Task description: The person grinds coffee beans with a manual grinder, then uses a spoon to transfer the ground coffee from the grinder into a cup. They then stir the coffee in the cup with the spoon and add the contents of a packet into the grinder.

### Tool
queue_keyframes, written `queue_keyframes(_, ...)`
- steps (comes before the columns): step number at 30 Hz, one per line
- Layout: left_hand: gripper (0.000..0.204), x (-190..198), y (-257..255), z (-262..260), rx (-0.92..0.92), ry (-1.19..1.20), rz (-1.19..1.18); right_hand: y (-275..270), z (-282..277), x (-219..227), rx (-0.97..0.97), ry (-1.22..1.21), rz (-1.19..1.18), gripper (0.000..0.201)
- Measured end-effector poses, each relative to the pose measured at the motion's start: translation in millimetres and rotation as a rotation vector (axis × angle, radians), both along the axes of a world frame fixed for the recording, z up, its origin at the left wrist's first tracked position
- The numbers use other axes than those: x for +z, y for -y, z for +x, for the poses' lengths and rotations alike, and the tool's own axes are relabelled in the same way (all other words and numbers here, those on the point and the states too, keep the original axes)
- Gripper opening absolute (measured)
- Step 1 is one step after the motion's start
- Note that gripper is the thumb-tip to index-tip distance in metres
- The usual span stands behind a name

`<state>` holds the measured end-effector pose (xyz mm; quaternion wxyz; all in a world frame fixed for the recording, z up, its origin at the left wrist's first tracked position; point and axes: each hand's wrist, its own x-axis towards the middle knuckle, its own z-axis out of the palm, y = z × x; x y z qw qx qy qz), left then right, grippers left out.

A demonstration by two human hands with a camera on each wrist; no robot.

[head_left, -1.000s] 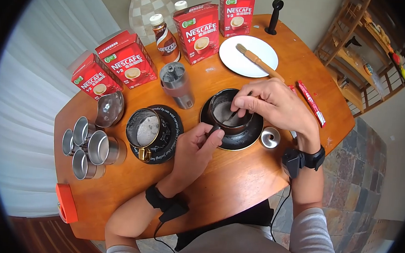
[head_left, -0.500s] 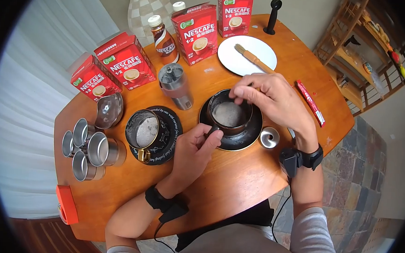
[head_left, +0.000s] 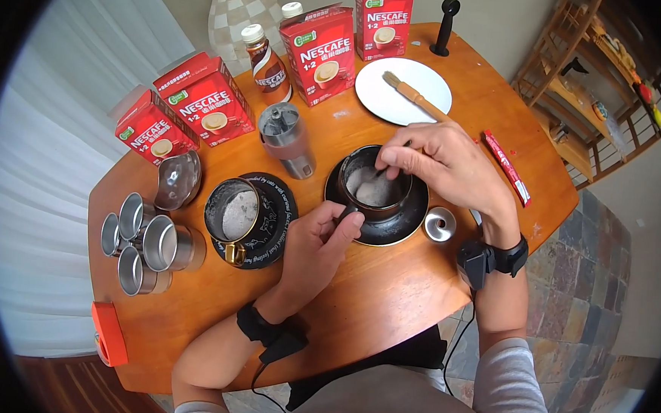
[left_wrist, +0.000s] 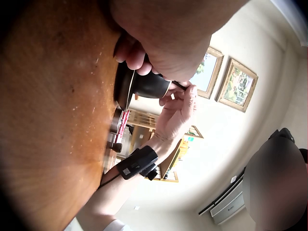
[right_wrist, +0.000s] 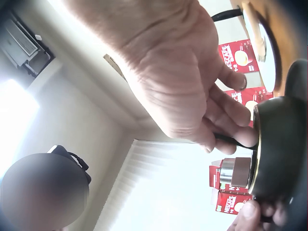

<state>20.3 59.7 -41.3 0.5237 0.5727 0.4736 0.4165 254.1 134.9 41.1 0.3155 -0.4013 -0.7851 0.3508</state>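
A black cup point(head_left: 396, 203) with pale powdery or foamy contents stands on a black saucer point(head_left: 412, 225). The left hand point(head_left: 317, 253) pinches its handle at the near left. Above the rim, the right hand point(head_left: 448, 167) pinches a thin dark utensil point(right_wrist: 231, 140) that slants into the cup; its lower end shows in the contents. In the left wrist view, the black cup point(left_wrist: 151, 86) sits between the left hand point(left_wrist: 166, 36) and the right hand point(left_wrist: 174, 115). From the right wrist, the right hand's point(right_wrist: 178, 82) fingers are curled near the cup rim.
Left of the hands, a second cup point(head_left: 219, 213) with pale powder stands on a lettered saucer point(head_left: 272, 237). Steel cups point(head_left: 163, 243) stand farther left, and a grinder point(head_left: 292, 147) behind. Red boxes point(head_left: 328, 70) and a white plate point(head_left: 368, 80) with a brush point(head_left: 419, 98) are at the back.
The right hand shifts slightly about the cup's rim, and the utensil's end changes place within the contents. The left hand stays at the handle.
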Motion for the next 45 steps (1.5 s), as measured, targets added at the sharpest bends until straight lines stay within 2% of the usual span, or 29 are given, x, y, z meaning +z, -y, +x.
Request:
queue_keyframes(6, 0.02, -1.5, 0.0, -0.5, -0.004, -0.005, -0.008, -4.7, -6.2, -9.0, -0.045, 0.003, 0.203, 0.029)
queue_keyframes(9, 0.02, 0.1, -0.2, -0.5, -0.003, -0.002, -0.005, -0.8, -0.4, -4.6, 0.062, -0.024, -0.004, 0.027)
queue_keyframes(12, 0.02, 0.6, 0.3, -0.9, -0.001, -0.008, -0.017, 1.1, -1.1, -3.1, 0.071, -0.02, -0.037, 0.026)
queue_keyframes(15, 0.02, 0.0, 0.2, -0.4, -0.003, -0.002, -0.025, -1.8, -6.4, -6.1, -0.052, 0.042, 0.139, 0.027)
queue_keyframes(18, 0.022, -0.2, 0.2, 0.4, 0.012, 0.022, -0.004, 0.7, -2.1, 1.3, 0.019, 0.0, -0.035, 0.031)
queue_keyframes(21, 0.023, -1.9, 0.1, 2.4, 0.026, 0.037, 0.02, 1.5, 0.3, -1.8, 0.045, -0.016, -0.069, 0.032)
queue_keyframes(24, 0.02, -1.8, 0.0, -0.6, -0.009, 0.017, -0.016, -2.6, -5.2, -4.1, -0.056, 0.01, 0.108, 0.032)
queue_keyframes(27, 0.02, -1.0, 0.0, -1.0, -0.009, 0.023, -0.017, -4.3, 0.0, -7.3, 0.014, -0.051, 0.0, 0.032)
queue_keyframes(30, 0.02, 0.1, -0.1, -0.8, -0.005, 0.022, -0.019, 1.6, 1.3, 0.9, 0.041, 0.007, -0.09, 0.031)
queue_keyframes(33, 0.02, -0.2, 0.0, -0.1, -0.007, 0.025, -0.019, -2.2, -4.7, -6.8, -0.049, -0.027, 0.05, 0.031)
queue_keyframes(39, 0.02, 0.1, 0.2, -0.5, -0.004, 0.016, -0.022, 0.7, 0.4, -0.4, 0.05, 0.006, -0.089, 0.028)
queue_keyframes(42, 0.02, -1.5, -0.2, -0.7, -0.004, 0.002, -0.022, -2.2, -3.7, -5.8, -0.059, -0.032, 0.016, 0.031)
queue_keyframes(45, 0.02, 0.8, 0.0, -0.3, 0.0, 0.004, -0.024, -3.0, 2.4, -4.1, 0.006, -0.03, -0.125, 0.031)
